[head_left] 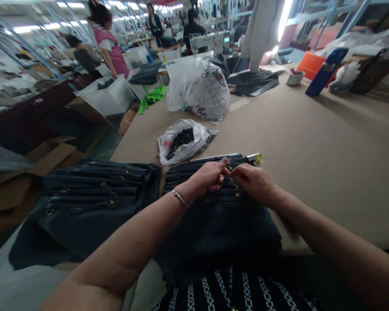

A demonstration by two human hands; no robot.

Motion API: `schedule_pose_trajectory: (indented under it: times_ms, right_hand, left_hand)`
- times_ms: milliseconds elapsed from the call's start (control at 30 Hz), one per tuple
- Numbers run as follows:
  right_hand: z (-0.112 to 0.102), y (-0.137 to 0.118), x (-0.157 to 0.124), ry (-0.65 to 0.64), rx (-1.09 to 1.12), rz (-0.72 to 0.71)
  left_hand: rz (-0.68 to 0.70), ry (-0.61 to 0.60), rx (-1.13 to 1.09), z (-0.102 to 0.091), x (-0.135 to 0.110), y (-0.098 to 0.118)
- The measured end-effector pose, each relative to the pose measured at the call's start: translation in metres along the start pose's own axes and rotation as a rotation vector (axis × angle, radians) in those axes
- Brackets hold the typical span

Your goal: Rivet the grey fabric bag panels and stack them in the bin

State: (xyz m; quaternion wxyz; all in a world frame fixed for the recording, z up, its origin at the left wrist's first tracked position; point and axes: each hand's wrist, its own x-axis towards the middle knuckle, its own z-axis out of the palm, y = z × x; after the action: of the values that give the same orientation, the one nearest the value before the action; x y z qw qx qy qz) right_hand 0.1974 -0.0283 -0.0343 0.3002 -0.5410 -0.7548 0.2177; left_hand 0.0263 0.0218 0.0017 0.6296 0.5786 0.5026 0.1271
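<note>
Before me lies a stack of overlapping dark navy fabric pieces [214, 229] with zippers and gold-coloured zipper pulls along their upper edges. Over its zippered end, my left hand [210, 176] has its fingers curled and its thumb pointing up. Close beside it, my right hand [254, 183] is pinched, its fingertips almost meeting the left ones. Whatever small thing sits between the fingertips is too small and blurred to name. A second stack of similar zippered pieces [84, 233] lies to the left. Just beyond the hands rests an open plastic bag [202, 144] of small black pieces [181, 141].
A large filled plastic bag [210, 93] stands farther back on the tan table [327, 164]. Dark sheets [254, 82], a small cup [294, 77] and a blue upright object [326, 73] lie beyond. A yellow-tipped tool [254, 157] is beside the stack. Cardboard boxes [29, 181] stand left; people work behind.
</note>
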Motion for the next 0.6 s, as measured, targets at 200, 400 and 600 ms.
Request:
schedule_pose_trajectory:
  times_ms: [200,400,600]
  right_hand:
    - [0.007,-0.026,0.01,-0.033,0.078,-0.044]
    - [0.01,-0.026,0.017,-0.142,0.005,-0.233]
    - [-0.003,-0.021,0.014,-0.349,0.037,-0.252]
  left_hand:
    - [-0.018,-0.017,-0.294,0.011,-0.008,0.005]
    - [-0.054,-0.014,-0.291,0.018,-0.006,-0.004]
    - [-0.083,-0.117,-0.207,0.015,-0.011,-0.005]
